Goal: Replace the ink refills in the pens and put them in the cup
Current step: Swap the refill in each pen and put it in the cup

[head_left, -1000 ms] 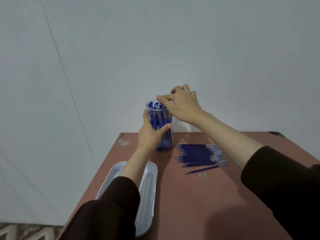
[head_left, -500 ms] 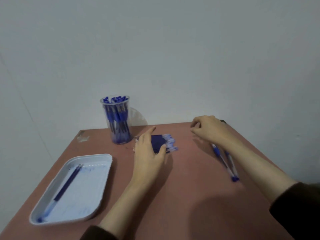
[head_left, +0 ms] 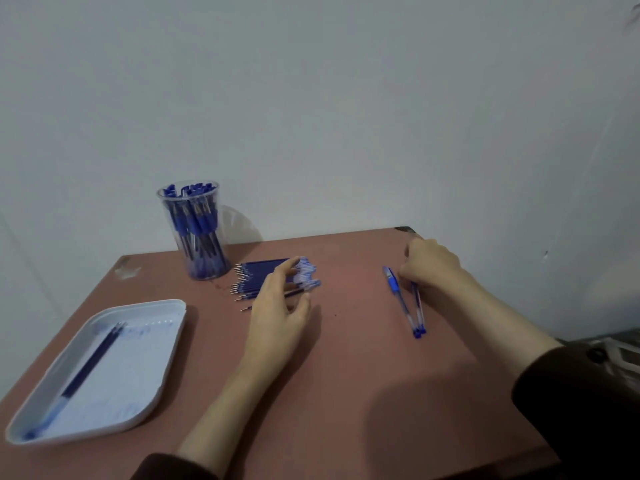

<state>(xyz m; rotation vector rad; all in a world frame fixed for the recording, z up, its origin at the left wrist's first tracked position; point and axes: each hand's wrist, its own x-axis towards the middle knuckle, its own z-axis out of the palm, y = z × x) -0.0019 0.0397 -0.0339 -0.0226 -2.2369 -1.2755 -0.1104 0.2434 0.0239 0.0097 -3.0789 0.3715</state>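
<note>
Left hand lies on the refills, fingers straight, thumb spread. Right hand, fingers curled, meets two pens on the table; grip cannot be told. Cup stands rear left, holding pens.

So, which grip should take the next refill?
Left grip: it lies over the refills. The right grip is farther off, beside the two pens.
</note>
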